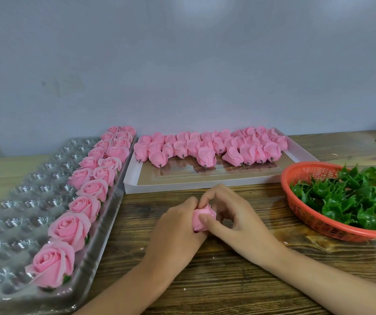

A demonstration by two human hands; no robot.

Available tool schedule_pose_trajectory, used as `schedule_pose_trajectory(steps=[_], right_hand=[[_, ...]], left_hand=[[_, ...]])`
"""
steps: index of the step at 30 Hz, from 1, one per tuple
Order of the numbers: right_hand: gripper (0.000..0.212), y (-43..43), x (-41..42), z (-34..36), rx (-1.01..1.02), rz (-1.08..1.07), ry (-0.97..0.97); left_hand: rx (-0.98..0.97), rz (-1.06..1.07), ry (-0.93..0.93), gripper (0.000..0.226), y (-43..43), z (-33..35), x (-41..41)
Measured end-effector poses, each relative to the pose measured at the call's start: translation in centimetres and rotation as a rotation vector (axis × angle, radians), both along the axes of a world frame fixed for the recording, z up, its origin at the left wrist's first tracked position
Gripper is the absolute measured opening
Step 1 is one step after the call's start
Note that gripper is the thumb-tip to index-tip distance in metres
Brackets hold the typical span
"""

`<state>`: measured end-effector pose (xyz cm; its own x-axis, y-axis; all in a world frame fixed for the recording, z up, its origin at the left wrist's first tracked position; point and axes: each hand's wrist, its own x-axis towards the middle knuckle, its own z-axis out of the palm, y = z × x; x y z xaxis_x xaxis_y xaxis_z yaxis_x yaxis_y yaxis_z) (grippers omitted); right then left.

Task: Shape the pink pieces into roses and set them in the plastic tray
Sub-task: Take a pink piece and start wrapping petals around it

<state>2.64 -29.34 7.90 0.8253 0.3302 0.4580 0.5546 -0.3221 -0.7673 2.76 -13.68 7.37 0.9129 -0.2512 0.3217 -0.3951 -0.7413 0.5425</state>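
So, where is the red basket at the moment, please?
In the head view, the red basket sits on the table, far right, beside the white tray.

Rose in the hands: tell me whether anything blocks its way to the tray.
Nothing visible does. The left hand and right hand grip the rose over the table; the tray lies to its left. Finished roses line the tray's right edge, so the empty cups lie just beyond them.

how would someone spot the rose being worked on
Start at the wooden table, just in front of the white box of unshaped pink pieces. There the left hand and right hand grip one pink rose, the only one off the plastic tray.
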Motion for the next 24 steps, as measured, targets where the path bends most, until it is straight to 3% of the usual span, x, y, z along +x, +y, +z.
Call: schedule_pose_trajectory(steps=[6,10,12,15,20,24], right_hand=[[0.010,-0.04,0.03,-0.06,0.005,0.033,0.001],[0.011,-0.08,-0.04,0.07,-0.059,0.099,-0.083],[0.011,-0.12,-0.01,0.07,-0.071,0.118,-0.103],[0.012,-0.07,0.00,0.07,-0.054,0.102,-0.105],[0.019,0.07,-0.02,0.02,-0.051,0.000,-0.111],[0.016,-0.01,-0.09,-0.02,-0.054,-0.009,-0.099]], left_hand=[[-0.030,-0.016,0.032,0.022,0.09,-0.21,0.15],[-0.043,-0.039,0.054,0.010,0.05,0.10,0.27],[-0.077,-0.060,0.102,0.018,0.14,0.23,0.44],[-0.118,-0.087,0.166,0.012,0.17,0.42,0.55],[-0.119,-0.037,0.062,0.007,0.24,-0.07,0.47],[-0.035,-0.078,0.014,0.019,0.17,-0.23,0.28]])
